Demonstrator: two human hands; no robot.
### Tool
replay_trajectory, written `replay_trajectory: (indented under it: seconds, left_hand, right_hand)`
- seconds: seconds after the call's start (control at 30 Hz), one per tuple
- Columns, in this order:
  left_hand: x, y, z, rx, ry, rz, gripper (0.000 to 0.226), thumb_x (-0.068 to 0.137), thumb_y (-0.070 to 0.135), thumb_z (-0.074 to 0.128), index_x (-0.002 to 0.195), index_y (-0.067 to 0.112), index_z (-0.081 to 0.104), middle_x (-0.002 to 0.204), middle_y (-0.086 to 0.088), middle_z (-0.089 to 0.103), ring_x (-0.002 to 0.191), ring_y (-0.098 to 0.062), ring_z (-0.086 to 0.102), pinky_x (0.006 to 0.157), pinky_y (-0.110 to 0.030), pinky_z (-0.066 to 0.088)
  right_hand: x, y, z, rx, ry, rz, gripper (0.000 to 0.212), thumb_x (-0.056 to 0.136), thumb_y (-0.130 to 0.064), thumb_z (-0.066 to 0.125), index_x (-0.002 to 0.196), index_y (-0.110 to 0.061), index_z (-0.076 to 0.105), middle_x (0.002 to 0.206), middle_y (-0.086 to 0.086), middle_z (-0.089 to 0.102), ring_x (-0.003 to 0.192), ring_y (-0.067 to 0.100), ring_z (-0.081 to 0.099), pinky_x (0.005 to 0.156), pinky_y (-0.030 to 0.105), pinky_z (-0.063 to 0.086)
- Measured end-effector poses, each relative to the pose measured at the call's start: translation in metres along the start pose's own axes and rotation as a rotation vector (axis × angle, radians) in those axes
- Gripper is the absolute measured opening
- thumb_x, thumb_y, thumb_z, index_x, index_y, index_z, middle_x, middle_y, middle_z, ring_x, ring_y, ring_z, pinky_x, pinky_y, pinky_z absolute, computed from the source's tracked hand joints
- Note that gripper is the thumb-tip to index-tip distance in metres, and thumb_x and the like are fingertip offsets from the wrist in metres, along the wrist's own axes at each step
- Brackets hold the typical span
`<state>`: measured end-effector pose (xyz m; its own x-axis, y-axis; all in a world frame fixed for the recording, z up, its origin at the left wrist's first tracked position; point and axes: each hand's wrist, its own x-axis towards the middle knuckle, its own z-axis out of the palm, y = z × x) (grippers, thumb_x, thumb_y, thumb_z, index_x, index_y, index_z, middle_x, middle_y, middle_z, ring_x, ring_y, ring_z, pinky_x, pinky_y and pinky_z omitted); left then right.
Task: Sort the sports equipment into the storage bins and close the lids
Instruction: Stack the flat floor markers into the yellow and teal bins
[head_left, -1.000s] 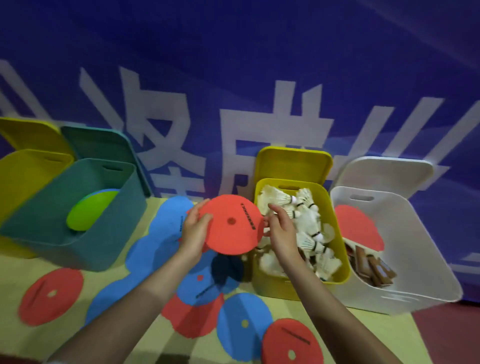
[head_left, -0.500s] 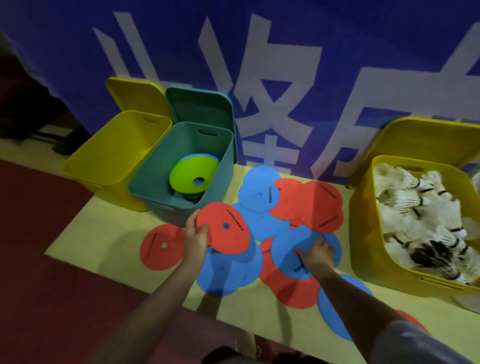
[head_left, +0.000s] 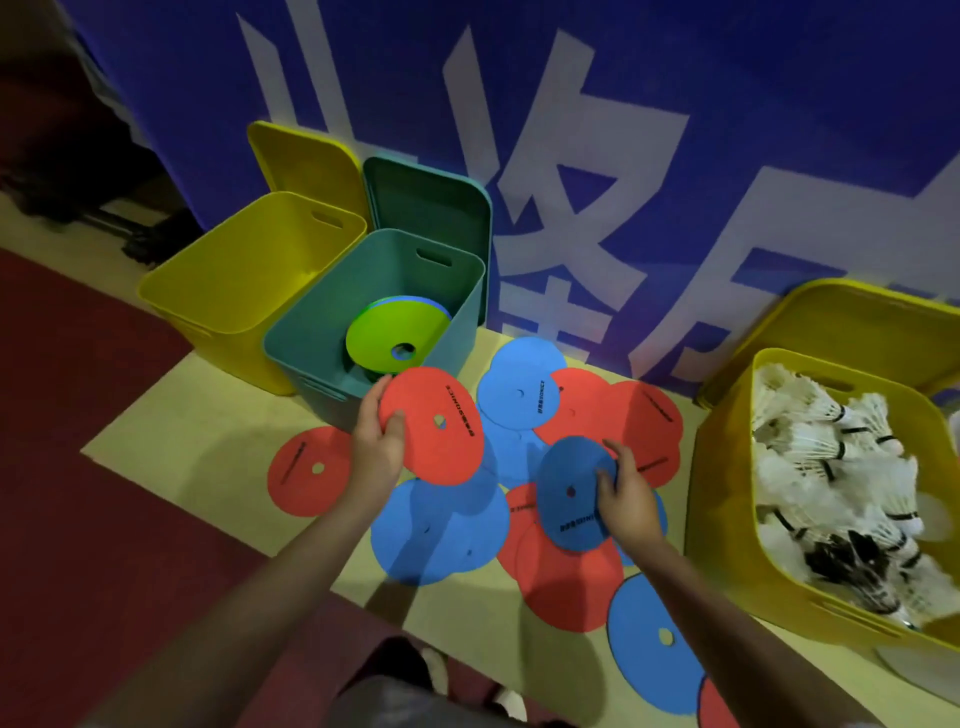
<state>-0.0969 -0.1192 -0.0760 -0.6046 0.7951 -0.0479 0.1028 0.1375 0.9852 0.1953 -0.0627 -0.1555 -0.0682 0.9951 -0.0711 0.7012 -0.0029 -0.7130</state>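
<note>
Foam discs, red and blue, lie scattered on the mat (head_left: 171, 415) under and around both of my hands. Nearest me, my right hand (head_left: 626, 501) grips the rim of a dark blue disc (head_left: 569, 493), thumb on top and fingers curled at its edge, lifted slightly over the pile of loose discs (head_left: 566, 571). My left hand (head_left: 376, 447) pinches a red disc (head_left: 434, 426) by its left edge, thumb pressed on the upper face, the disc held tilted above the mat.

Just beyond the left hand stands the teal bin (head_left: 311, 338), lid off, with a green disc (head_left: 397, 332) on a stack inside. The red disc's far edge sits at the bin's near rim, so I judge the left hand is the closer one and the drop lies forward and slightly left. An empty yellow bin (head_left: 208, 280) stands left of it. Right of my right hand, well apart, a second yellow bin (head_left: 727, 519) holds shuttlecocks (head_left: 831, 467). No lid is yet closed.
</note>
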Motion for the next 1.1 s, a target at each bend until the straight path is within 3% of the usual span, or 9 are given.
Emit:
replay_trajectory:
  seconds: [0.07, 0.13, 0.27, 0.47, 0.63, 0.77, 0.93, 1.03, 1.1]
  left_hand:
    - [0.014, 0.013, 0.001, -0.026, 0.004, -0.003, 0.045, 0.097, 0.003, 0.042, 0.139, 0.016, 0.042, 0.129, 0.001, 0.046, 0.114, -0.014, 0.046, 0.092, -0.022, 0.039]
    - [0.033, 0.028, -0.002, -0.072, -0.011, 0.014, 0.044, 0.097, 0.007, 0.041, 0.139, 0.022, 0.043, 0.130, 0.002, 0.047, 0.115, -0.016, 0.048, 0.096, -0.031, 0.041]
    - [0.081, 0.056, -0.018, -0.152, -0.019, 0.074, 0.042, 0.096, 0.011, 0.042, 0.135, 0.026, 0.046, 0.129, 0.003, 0.051, 0.113, -0.014, 0.050, 0.089, -0.030, 0.042]
    - [0.182, 0.081, -0.071, -0.278, -0.051, 0.139, 0.039, 0.093, 0.005, 0.043, 0.127, 0.022, 0.055, 0.117, 0.001, 0.058, 0.097, -0.012, 0.057, 0.072, -0.023, 0.048]
    - [0.277, 0.083, -0.149, -0.230, -0.053, 0.130, 0.040, 0.092, 0.003, 0.043, 0.130, 0.016, 0.053, 0.121, -0.001, 0.057, 0.106, -0.015, 0.054, 0.076, -0.021, 0.045]
    - [0.347, 0.068, -0.198, -0.016, -0.032, 0.144, 0.044, 0.093, 0.000, 0.043, 0.136, 0.008, 0.044, 0.131, -0.007, 0.050, 0.115, -0.017, 0.048, 0.081, -0.014, 0.034]
    - [0.404, 0.030, -0.211, 0.209, -0.171, 0.007, 0.046, 0.092, -0.001, 0.045, 0.137, 0.005, 0.040, 0.125, -0.010, 0.051, 0.119, -0.029, 0.048, 0.086, -0.027, 0.036]
    - [0.436, -0.005, -0.194, 0.242, -0.289, -0.102, 0.040, 0.089, -0.005, 0.046, 0.128, 0.003, 0.047, 0.108, -0.007, 0.053, 0.102, -0.027, 0.054, 0.084, -0.037, 0.045]
    - [0.467, -0.050, -0.181, 0.288, -0.337, -0.192, 0.037, 0.084, 0.002, 0.051, 0.121, 0.005, 0.054, 0.109, -0.013, 0.063, 0.094, -0.030, 0.061, 0.082, -0.044, 0.052]
  right_hand:
    - [0.004, -0.029, -0.012, 0.115, 0.056, -0.068, 0.038, 0.095, -0.009, 0.048, 0.132, -0.017, 0.048, 0.101, 0.009, 0.067, 0.084, 0.027, 0.061, 0.070, 0.033, 0.046]
    - [0.014, -0.059, -0.025, 0.261, 0.123, -0.104, 0.035, 0.095, -0.009, 0.048, 0.130, -0.014, 0.052, 0.120, 0.001, 0.060, 0.106, 0.015, 0.054, 0.089, 0.025, 0.040]
    - [0.040, -0.128, -0.035, 0.495, 0.256, -0.069, 0.035, 0.096, -0.009, 0.049, 0.131, -0.011, 0.050, 0.127, 0.000, 0.054, 0.116, 0.011, 0.049, 0.099, 0.027, 0.039]
    - [0.088, -0.236, 0.006, 0.653, 0.379, -0.062, 0.037, 0.095, -0.006, 0.048, 0.130, -0.017, 0.053, 0.123, -0.002, 0.054, 0.108, 0.012, 0.051, 0.086, 0.025, 0.041]
    - [0.115, -0.313, 0.086, 0.702, 0.443, 0.021, 0.035, 0.095, -0.009, 0.046, 0.128, -0.020, 0.053, 0.128, 0.003, 0.055, 0.116, 0.023, 0.053, 0.096, 0.043, 0.046]
    - [0.130, -0.353, 0.141, 0.746, 0.500, 0.053, 0.036, 0.095, -0.010, 0.046, 0.129, -0.018, 0.053, 0.129, 0.005, 0.055, 0.117, 0.023, 0.053, 0.097, 0.042, 0.046]
    - [0.138, -0.392, 0.192, 0.821, 0.524, 0.106, 0.034, 0.096, -0.008, 0.045, 0.127, -0.018, 0.053, 0.122, 0.001, 0.055, 0.110, 0.017, 0.053, 0.087, 0.032, 0.044]
    - [0.156, -0.412, 0.208, 0.804, 0.518, 0.112, 0.033, 0.096, -0.006, 0.044, 0.125, -0.019, 0.053, 0.118, -0.001, 0.055, 0.106, 0.016, 0.053, 0.085, 0.029, 0.043]
    - [0.167, -0.420, 0.219, 0.789, 0.522, 0.151, 0.033, 0.096, -0.006, 0.043, 0.125, -0.018, 0.053, 0.117, -0.001, 0.054, 0.105, 0.015, 0.053, 0.083, 0.028, 0.042]
